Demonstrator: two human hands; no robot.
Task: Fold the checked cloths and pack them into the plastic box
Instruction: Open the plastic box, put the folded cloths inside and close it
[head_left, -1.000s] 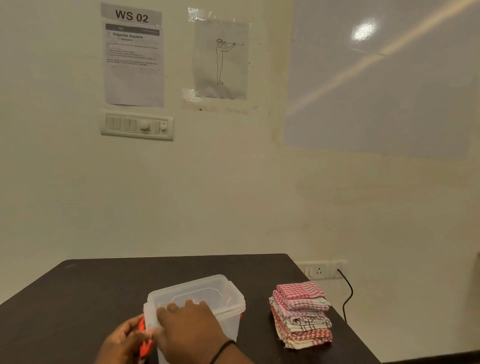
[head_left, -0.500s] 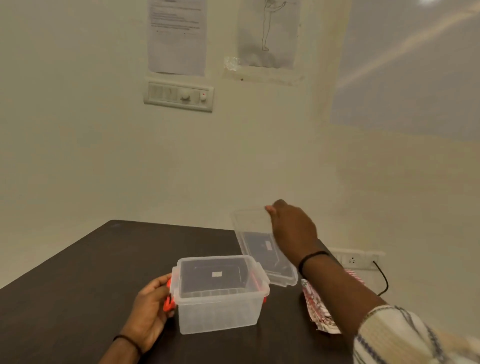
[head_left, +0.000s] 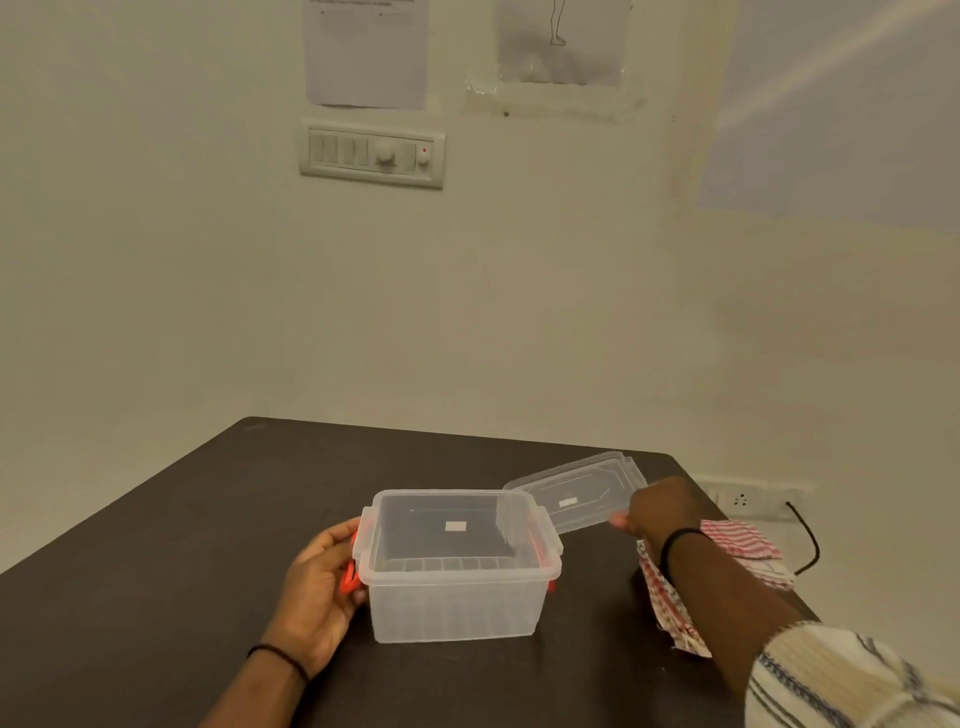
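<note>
Head view: plastic box (head_left: 457, 566) stands open at table (head_left: 182, 545) centre. Left hand (head_left: 324, 582) grips its orange latch (head_left: 349, 571) at 9 o'clock. Right hand (head_left: 662, 509), at 2 o'clock, pinches the lid (head_left: 571, 491). Checked cloths (head_left: 737, 543) lie stacked at 3 o'clock, under the right forearm.

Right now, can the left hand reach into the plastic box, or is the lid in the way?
Probably yes. The lid is off, held by the right hand behind and right of the plastic box. The box is open on top, and the left hand already grips its left side at the orange latch.
</note>
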